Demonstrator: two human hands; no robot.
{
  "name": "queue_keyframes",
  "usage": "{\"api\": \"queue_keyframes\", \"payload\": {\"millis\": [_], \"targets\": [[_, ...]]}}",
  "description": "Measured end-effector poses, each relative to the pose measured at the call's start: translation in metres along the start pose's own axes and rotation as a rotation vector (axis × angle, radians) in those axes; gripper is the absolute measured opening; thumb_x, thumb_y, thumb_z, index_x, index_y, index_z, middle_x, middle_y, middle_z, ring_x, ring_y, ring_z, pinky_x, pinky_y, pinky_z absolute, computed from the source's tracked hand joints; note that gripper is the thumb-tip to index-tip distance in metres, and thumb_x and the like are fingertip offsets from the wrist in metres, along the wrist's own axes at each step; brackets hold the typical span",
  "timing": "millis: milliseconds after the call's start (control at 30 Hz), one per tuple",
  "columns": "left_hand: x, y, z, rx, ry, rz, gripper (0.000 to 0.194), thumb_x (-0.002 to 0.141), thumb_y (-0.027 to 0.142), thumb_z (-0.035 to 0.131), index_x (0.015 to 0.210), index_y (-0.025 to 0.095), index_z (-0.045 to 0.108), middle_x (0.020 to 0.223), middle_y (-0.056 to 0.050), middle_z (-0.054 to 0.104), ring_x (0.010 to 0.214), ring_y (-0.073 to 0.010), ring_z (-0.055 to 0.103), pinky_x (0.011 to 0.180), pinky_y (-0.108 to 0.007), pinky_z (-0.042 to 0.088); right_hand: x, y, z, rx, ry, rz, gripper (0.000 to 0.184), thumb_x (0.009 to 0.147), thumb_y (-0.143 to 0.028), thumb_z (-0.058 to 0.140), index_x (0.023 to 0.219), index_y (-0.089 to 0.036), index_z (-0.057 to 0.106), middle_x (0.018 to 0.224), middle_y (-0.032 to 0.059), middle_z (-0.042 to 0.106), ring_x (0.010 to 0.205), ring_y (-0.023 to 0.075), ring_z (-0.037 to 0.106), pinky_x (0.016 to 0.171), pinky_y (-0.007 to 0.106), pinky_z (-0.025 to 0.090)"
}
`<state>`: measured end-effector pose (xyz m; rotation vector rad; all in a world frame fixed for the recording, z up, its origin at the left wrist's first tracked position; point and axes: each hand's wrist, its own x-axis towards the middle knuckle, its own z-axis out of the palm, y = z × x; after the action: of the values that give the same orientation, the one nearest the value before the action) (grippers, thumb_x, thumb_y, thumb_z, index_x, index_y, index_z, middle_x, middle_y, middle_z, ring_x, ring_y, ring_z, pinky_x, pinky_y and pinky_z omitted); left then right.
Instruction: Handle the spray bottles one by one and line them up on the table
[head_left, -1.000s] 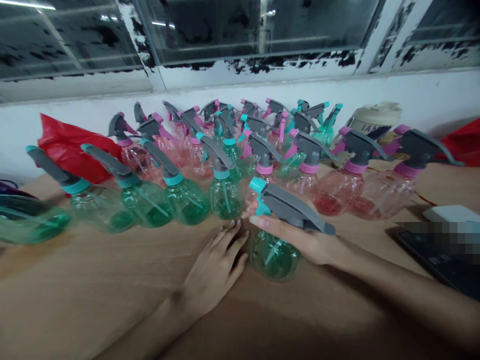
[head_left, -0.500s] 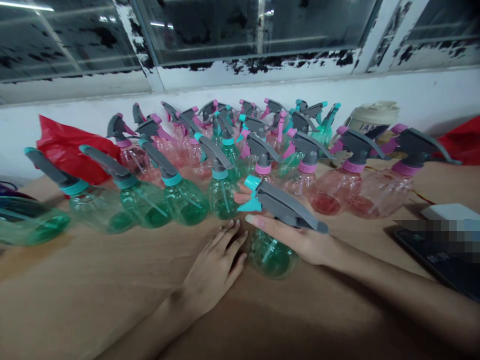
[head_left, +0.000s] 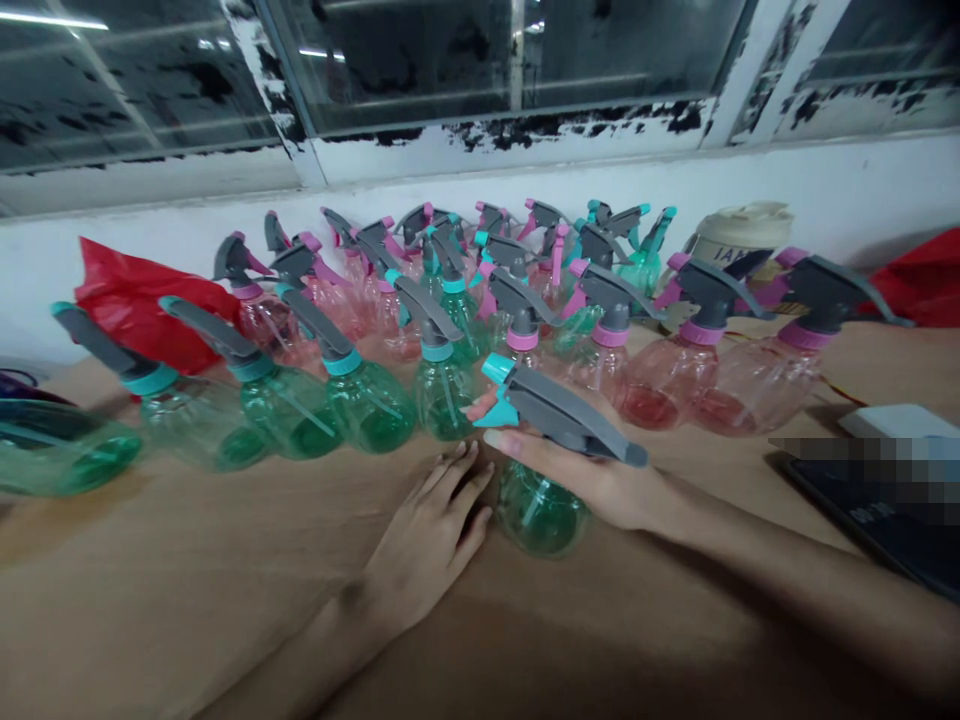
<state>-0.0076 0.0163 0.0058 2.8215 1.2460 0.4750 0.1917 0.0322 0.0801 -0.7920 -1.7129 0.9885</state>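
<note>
My right hand [head_left: 592, 480] is wrapped round the neck of a green spray bottle [head_left: 544, 510] with a grey and turquoise trigger head. The bottle stands upright at the front of the group, its nozzle pointing left; my fingers hide its collar. Flat on the wooden table [head_left: 225, 620], just left of that bottle, lies my left hand [head_left: 427, 530] with its fingers stretched out and nothing in it. Directly behind my hands stands another green spray bottle [head_left: 444, 390]. To its left is a further green spray bottle [head_left: 369, 400].
Rows of pink and green spray bottles fill the back, including a pink spray bottle [head_left: 757, 385] at right. A red bag [head_left: 150, 310] lies back left. A pale tub [head_left: 742, 230] stands by the wall. A phone [head_left: 862, 520] and white box [head_left: 900, 425] are at right.
My right hand and the bottle's trigger head have shifted very slightly left. My left hand stays flat in the same place.
</note>
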Motion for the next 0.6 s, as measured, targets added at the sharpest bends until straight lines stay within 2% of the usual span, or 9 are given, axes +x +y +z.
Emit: {"api": "queue_keyframes", "payload": {"millis": [133, 233, 400, 533, 600], "targets": [[0.000, -0.001, 0.001, -0.010, 0.004, 0.003, 0.035, 0.097, 0.020, 0.042, 0.131, 0.013, 0.048, 0.142, -0.014, 0.044, 0.136, -0.0280, 0.034, 0.108, -0.049, 0.035, -0.001, -0.001, -0.001, -0.075, 0.051, 0.003, 0.018, 0.082, -0.039, 0.064, 0.087, -0.022, 0.064, 0.083, 0.0013, 0.067, 0.074, 0.0155, 0.063, 0.066, 0.029, 0.051], [0.001, -0.002, -0.001, -0.028, -0.005, -0.006, 0.031, 0.097, 0.021, 0.042, 0.126, 0.015, 0.051, 0.140, -0.013, 0.046, 0.134, -0.0275, 0.037, 0.108, -0.049, 0.035, -0.001, -0.003, -0.002, -0.116, 0.070, -0.001, 0.019, 0.081, -0.040, 0.064, 0.084, -0.021, 0.063, 0.081, 0.0015, 0.068, 0.074, 0.0158, 0.063, 0.065, 0.029, 0.050], [0.004, -0.002, -0.006, -0.114, 0.008, -0.028, 0.032, 0.096, 0.022, 0.043, 0.128, 0.017, 0.049, 0.135, -0.011, 0.051, 0.129, -0.0261, 0.044, 0.105, -0.048, 0.038, 0.000, -0.001, -0.002, -0.045, 0.025, -0.064, 0.021, 0.081, -0.037, 0.065, 0.097, -0.023, 0.062, 0.092, 0.0012, 0.068, 0.081, 0.0155, 0.064, 0.075, 0.030, 0.051], [0.002, -0.003, -0.014, -0.177, 0.042, -0.017, 0.037, 0.094, 0.026, 0.048, 0.131, 0.021, 0.045, 0.133, -0.009, 0.052, 0.123, -0.0251, 0.050, 0.103, -0.046, 0.041, 0.000, 0.000, 0.000, -0.099, 0.061, -0.076, 0.024, 0.080, -0.040, 0.065, 0.097, -0.024, 0.062, 0.085, -0.0009, 0.067, 0.071, 0.0136, 0.061, 0.070, 0.030, 0.051], [-0.005, -0.002, -0.022, -0.188, 0.049, -0.030, 0.038, 0.095, 0.027, 0.047, 0.133, 0.023, 0.044, 0.132, -0.008, 0.054, 0.121, -0.0250, 0.052, 0.101, -0.045, 0.043, -0.002, -0.002, 0.004, -0.095, 0.053, -0.063, 0.027, 0.080, -0.041, 0.065, 0.102, -0.024, 0.063, 0.085, -0.0007, 0.067, 0.073, 0.0144, 0.061, 0.070, 0.030, 0.050]]}}
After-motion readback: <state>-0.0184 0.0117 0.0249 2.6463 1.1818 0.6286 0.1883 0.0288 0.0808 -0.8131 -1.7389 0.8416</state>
